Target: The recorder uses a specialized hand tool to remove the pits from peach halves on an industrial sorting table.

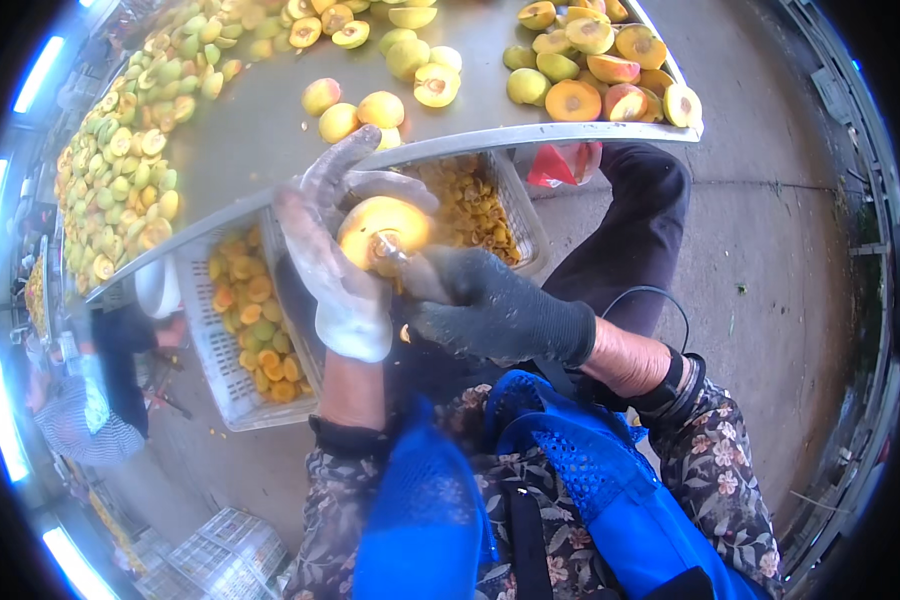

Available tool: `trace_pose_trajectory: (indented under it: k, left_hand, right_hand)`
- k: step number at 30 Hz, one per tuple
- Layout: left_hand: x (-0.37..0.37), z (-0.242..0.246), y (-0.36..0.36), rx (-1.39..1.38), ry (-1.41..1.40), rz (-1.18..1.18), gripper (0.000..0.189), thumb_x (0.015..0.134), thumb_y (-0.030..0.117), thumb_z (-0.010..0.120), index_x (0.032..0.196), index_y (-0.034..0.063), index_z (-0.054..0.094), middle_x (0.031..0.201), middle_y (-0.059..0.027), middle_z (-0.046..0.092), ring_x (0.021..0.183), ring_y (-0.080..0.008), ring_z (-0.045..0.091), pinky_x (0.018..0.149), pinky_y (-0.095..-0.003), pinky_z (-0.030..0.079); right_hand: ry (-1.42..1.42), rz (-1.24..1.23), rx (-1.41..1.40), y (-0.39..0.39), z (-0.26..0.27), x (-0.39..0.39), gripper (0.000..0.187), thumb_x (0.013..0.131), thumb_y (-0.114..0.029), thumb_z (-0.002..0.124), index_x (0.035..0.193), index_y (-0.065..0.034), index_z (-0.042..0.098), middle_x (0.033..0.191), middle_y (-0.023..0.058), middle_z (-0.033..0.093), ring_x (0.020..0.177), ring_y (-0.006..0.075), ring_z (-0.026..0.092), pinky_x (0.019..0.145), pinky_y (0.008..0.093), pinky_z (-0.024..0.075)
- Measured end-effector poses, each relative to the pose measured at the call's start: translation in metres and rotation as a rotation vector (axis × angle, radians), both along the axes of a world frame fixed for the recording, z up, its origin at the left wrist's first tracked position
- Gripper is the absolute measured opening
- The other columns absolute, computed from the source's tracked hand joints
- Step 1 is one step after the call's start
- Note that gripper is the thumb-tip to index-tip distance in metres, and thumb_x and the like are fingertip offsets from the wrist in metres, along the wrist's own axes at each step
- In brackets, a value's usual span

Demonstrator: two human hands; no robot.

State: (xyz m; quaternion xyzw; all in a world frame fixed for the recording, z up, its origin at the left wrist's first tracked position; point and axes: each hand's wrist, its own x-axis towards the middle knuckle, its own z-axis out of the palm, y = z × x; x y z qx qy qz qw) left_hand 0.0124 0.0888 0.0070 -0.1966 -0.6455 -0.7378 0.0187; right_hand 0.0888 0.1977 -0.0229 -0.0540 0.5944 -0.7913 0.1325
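My left hand (337, 255), in a whitish, stained glove, holds a halved yellow peach (385, 225) just off the table's front edge, cut face towards me. In a dark knitted glove, my right hand (495, 300) is closed around a small tool, mostly hidden by the fingers. Its metal tip (387, 247) is at the pit cavity of the half. A small orange scrap (405, 333) shows below the fruit. Several peach halves (381, 110) lie on the metal table (247, 142) just beyond my left hand.
More halves (589, 71) fill the table's right corner; a large heap (131, 165) lies left. Under the edge stand a plastic crate of halves (221, 390) and a crate of orange pieces (529, 225). A person in a striped hat (90, 427) is at the left. Crates (225, 547) stand behind.
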Motion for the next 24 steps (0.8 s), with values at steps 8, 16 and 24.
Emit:
trace_pose_trajectory:
  k: [8,16,24]
  left_hand:
    - [-0.013,0.017,-0.004,-0.034,-0.161,-0.214,0.073,0.102,0.054,0.032,0.112,-0.0143,0.058,0.092,-0.0217,0.068,0.074,-0.0265,0.068,0.071,-0.0320,0.056]
    - [-0.015,0.007,0.003,-0.143,0.021,-0.310,0.068,0.102,0.054,0.032,0.124,-0.0075,0.052,0.092,-0.0180,0.066,0.068,-0.0210,0.064,0.063,-0.0278,0.051]
    - [-0.033,-0.031,0.012,0.623,-0.552,-0.256,0.065,0.101,0.056,0.028,0.114,-0.0017,0.055,0.080,-0.0052,0.058,0.072,-0.0213,0.059,0.064,-0.0333,0.051]
  right_hand:
    - [0.238,-0.065,0.262,0.009,-0.005,0.002,0.030,0.082,-0.016,0.067,0.104,0.0004,0.054,0.076,0.0179,0.057,0.064,0.0272,0.056,0.061,0.0396,0.0458]
    - [0.094,0.033,0.203,0.019,-0.005,-0.008,0.030,0.091,-0.029,0.064,0.096,-0.0011,0.057,0.066,0.0004,0.056,0.056,0.0122,0.054,0.051,0.0303,0.0448]
    - [-0.283,0.190,-0.473,0.018,-0.044,-0.024,0.024,0.096,-0.027,0.060,0.083,-0.0064,0.059,0.062,-0.0030,0.053,0.047,0.0043,0.049,0.039,0.0200,0.0353]
